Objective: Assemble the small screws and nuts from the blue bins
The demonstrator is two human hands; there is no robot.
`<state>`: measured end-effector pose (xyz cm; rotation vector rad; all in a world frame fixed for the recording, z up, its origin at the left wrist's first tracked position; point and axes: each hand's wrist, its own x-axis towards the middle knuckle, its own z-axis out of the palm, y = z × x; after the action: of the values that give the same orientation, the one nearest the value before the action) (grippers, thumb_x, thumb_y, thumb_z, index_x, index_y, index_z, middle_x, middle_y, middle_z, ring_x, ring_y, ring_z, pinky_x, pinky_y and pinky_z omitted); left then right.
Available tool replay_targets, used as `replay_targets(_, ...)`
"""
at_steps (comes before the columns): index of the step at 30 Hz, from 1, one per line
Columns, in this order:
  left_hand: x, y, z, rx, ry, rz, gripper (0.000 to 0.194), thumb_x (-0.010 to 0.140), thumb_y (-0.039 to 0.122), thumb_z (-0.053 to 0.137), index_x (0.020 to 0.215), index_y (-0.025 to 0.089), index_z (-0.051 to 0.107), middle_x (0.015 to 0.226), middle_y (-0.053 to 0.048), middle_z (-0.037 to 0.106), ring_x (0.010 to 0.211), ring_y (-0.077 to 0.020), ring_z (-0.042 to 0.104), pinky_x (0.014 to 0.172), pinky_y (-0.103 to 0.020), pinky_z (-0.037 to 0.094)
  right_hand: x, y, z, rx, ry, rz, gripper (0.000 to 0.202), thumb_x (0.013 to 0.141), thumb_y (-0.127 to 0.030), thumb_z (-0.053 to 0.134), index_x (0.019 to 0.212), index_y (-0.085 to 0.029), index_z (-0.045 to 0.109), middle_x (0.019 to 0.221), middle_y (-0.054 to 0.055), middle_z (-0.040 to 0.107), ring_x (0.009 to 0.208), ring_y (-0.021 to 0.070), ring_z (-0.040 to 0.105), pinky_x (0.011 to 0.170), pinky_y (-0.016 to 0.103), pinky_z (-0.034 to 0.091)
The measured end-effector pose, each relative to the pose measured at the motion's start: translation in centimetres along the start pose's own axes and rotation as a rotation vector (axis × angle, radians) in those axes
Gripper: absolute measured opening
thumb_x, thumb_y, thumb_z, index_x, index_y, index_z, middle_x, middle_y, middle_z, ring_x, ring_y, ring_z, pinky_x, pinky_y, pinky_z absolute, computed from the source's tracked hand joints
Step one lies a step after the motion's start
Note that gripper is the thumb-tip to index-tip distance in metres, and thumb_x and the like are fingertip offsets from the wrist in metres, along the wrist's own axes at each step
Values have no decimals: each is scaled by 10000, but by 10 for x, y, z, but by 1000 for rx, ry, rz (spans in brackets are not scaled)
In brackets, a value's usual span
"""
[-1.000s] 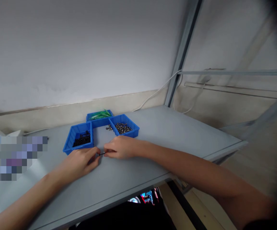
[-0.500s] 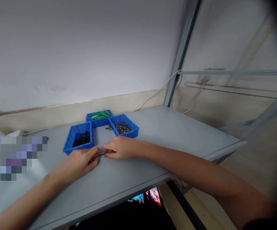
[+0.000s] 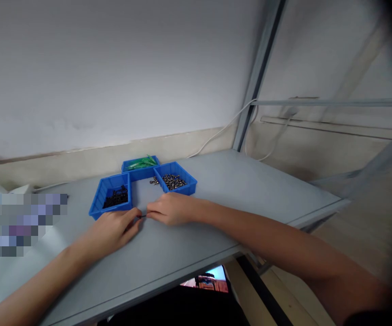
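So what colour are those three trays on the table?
All three trays are blue, seen in the head view.

Left hand (image 3: 116,228) | right hand (image 3: 169,210) | near each other | both fingers pinched

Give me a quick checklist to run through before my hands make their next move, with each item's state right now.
1. Thin dark piece held at both ends, between the left hand and right hand: ok.
2. Piece's ends properly seated or joined: cannot tell, the fingertips hide them.
3. Black parts inside the left blue bin: ok.
4. All small metal parts inside the right blue bin: not ok, a few lie on the tabletop just left of it.
5. Green pieces in the rear blue bin: ok.
6. Left hand off the left bin's near edge: cannot tell, they overlap in this view.
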<state>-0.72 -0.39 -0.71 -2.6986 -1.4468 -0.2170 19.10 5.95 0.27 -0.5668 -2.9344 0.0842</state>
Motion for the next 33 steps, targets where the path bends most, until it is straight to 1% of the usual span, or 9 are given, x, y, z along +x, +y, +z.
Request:
replay_targets(5,1,-1,0,24,-19,17,325,930,320,265,929,175,556,721,-37,635,650,-169,624,580,-266,449,0,4,4,11,16,-16,256,890,-318,396,926,-183,611,740,34,648,640,137,551,551,243,322)
replay_targets(9,1,0,-2,8,-37,18,333,936,316,257,929,177,558,744,-40,640,668,-177,628,601,-282,457,0,5,5,3,11,-22,258,904,-288,373,952,-183,604,768,36,656,655,136,562,565,242,335)
replay_targets(15,1,1,-2,-19,-30,-36,307,919,361,317,976,175,554,694,-30,621,618,-169,609,550,-261,437,1,2,3,-31,-4,-18,269,916,-283,361,952,-166,601,767,43,662,651,143,568,565,251,342)
replay_targets(21,0,0,-1,-26,-37,-12,308,933,325,278,949,180,549,762,-39,634,689,-176,626,608,-276,446,1,1,4,-35,-11,-4,286,918,-296,349,938,-170,605,772,46,664,647,149,573,561,255,337)
replay_targets(25,0,1,-3,-12,-51,0,329,940,313,256,886,176,551,738,-34,626,674,-170,618,609,-272,439,0,2,5,-26,0,-24,284,911,-315,359,930,-178,606,751,39,655,629,141,565,553,249,337)
replay_targets(29,1,3,-5,-22,-35,-6,330,937,317,266,867,173,555,732,-33,626,663,-161,615,600,-256,438,0,1,5,-46,10,-26,296,922,-306,338,937,-169,599,746,47,657,621,139,563,562,250,348)
replay_targets(33,0,2,-4,-69,31,-29,301,922,348,311,959,171,551,702,-21,620,621,-147,600,555,-234,431,1,2,6,-80,14,-31,296,930,-300,328,947,-154,585,745,51,655,618,140,567,562,251,357)
